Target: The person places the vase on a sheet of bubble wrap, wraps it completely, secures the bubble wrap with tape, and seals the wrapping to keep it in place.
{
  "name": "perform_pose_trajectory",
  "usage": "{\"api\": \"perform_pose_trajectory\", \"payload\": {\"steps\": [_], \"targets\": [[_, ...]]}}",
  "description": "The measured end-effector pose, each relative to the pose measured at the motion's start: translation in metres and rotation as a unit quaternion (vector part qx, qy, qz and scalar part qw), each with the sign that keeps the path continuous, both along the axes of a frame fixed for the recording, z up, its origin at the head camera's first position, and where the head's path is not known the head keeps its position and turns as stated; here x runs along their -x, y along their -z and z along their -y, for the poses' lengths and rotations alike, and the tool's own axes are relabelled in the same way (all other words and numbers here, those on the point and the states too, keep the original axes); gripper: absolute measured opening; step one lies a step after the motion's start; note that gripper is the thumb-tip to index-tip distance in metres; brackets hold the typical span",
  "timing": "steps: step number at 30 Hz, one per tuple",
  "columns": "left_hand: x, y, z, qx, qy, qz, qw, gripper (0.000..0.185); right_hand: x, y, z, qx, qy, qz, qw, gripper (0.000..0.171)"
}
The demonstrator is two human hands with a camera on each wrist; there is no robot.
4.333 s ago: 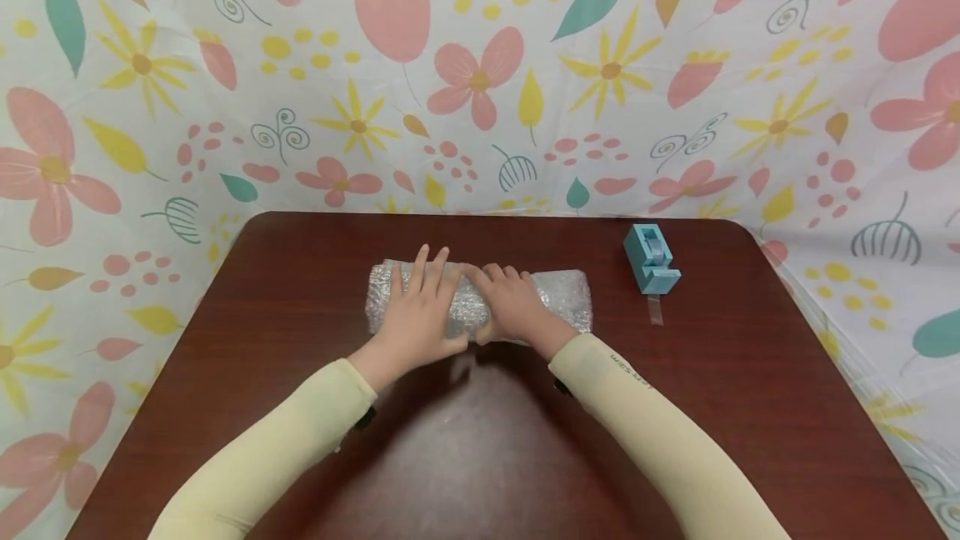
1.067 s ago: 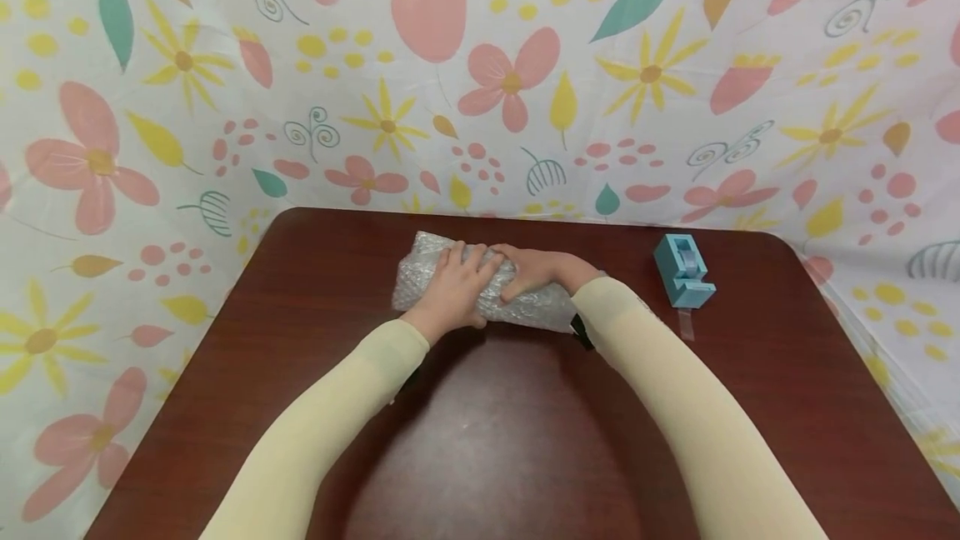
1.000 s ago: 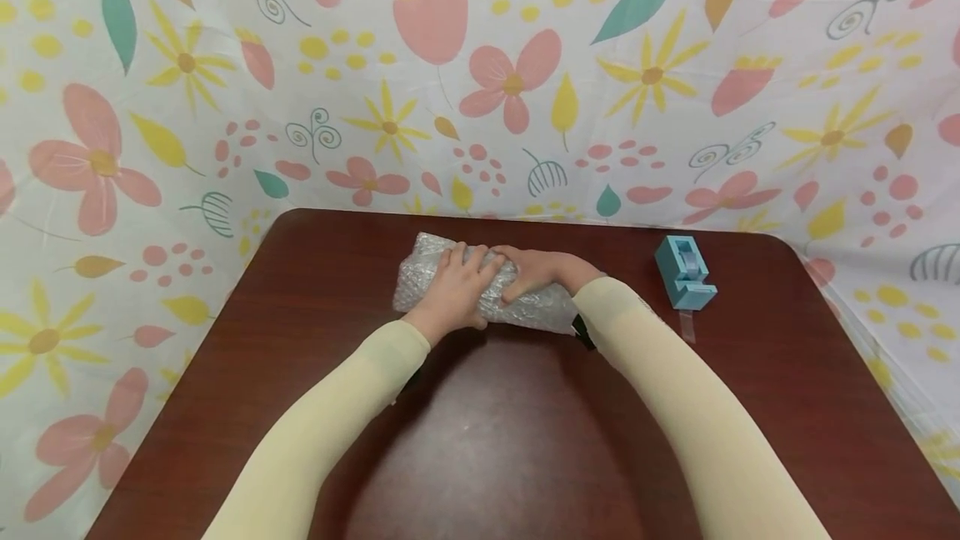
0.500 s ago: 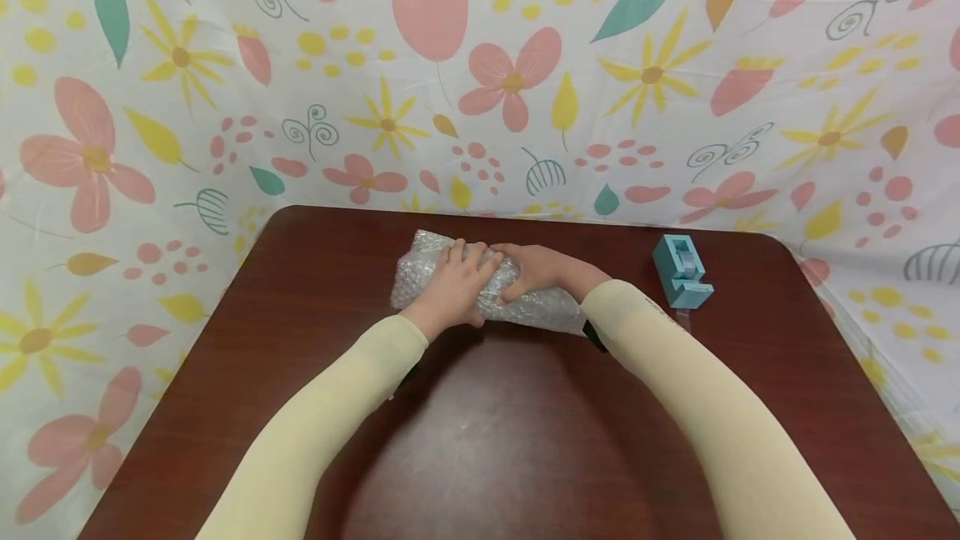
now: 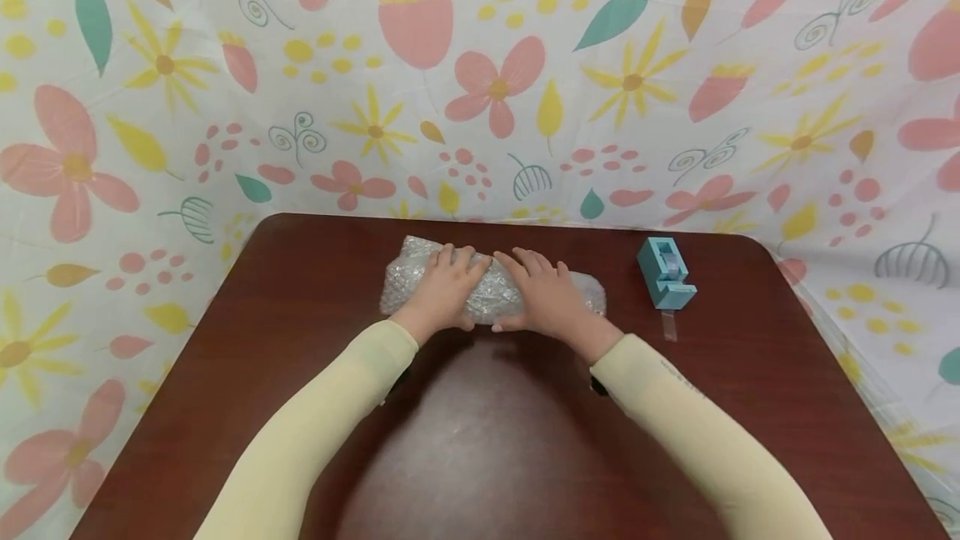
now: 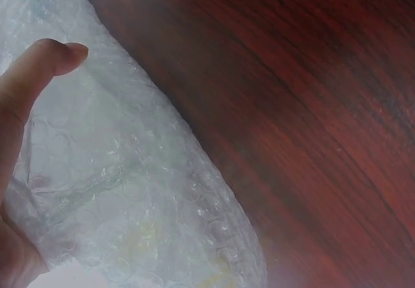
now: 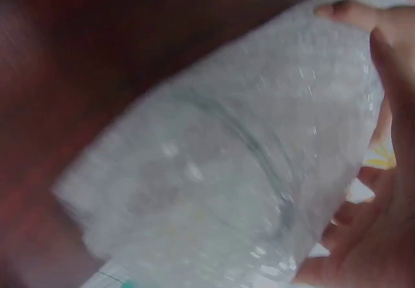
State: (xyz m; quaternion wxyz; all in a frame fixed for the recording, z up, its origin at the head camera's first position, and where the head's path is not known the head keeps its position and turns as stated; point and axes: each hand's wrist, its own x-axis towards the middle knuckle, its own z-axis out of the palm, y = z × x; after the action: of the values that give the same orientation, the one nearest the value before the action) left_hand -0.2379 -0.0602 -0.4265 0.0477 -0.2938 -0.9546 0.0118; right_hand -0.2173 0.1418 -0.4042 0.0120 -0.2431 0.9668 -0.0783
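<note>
A long bundle in clear bubble wrap [image 5: 403,277] lies crosswise on the dark wooden table. My left hand [image 5: 442,290] holds it left of its middle, fingers over the top and thumb along the near side. Beside it, my right hand [image 5: 551,298] grips the right half with its fingers spread across the wrap. The left wrist view shows one bent digit pressed to the bubble wrap [image 6: 142,171]. In the right wrist view, fingers curl round one long side of the bubble wrap [image 7: 214,158], with a fingertip at the far corner. What is inside the wrap is hidden.
A light blue tape dispenser [image 5: 654,275] stands to the right of the bundle, with a strip of clear tape [image 5: 670,326] hanging from its front onto the table [image 5: 480,440]. A flower-printed cloth [image 5: 300,140] rises behind the table and along its sides.
My right hand has turned from reaching sideways over the bundle to lying with fingers pointing away and thumb at the near edge. The left hand keeps its place on the wrap.
</note>
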Motion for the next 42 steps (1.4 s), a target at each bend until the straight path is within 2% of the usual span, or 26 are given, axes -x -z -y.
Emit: {"api": "perform_pose_trajectory", "payload": {"steps": [6, 8, 12, 15, 21, 33, 42], "targets": [[-0.003, 0.004, 0.002, -0.001, 0.001, 0.010, 0.9999, 0.107, -0.025, 0.024, -0.006, 0.013, 0.039, -0.082, 0.996, 0.110], [-0.003, 0.004, 0.001, -0.004, 0.003, 0.016, 0.9999, 0.107, -0.031, 0.031, -0.009, 0.004, 0.051, -0.101, 0.994, 0.111], [0.001, 0.004, 0.000, -0.005, 0.004, 0.020, 0.9998, 0.108, -0.035, 0.041, -0.010, -0.048, 0.061, -0.133, 0.988, 0.117], [0.004, 0.002, 0.000, -0.003, 0.004, 0.028, 0.9996, 0.109, -0.034, 0.045, -0.008, -0.076, 0.059, -0.139, 0.986, 0.120], [0.010, -0.002, -0.001, -0.001, 0.005, 0.042, 0.9991, 0.111, -0.032, 0.045, -0.001, -0.111, 0.059, -0.125, 0.984, 0.120], [0.022, -0.013, -0.003, 0.018, -0.006, 0.067, 0.9976, 0.110, -0.027, 0.047, 0.000, -0.114, 0.062, -0.137, 0.982, 0.120], [0.022, -0.025, -0.006, 0.012, -0.004, 0.104, 0.9945, 0.108, -0.028, 0.047, -0.002, -0.124, 0.063, -0.157, 0.978, 0.118]]}}
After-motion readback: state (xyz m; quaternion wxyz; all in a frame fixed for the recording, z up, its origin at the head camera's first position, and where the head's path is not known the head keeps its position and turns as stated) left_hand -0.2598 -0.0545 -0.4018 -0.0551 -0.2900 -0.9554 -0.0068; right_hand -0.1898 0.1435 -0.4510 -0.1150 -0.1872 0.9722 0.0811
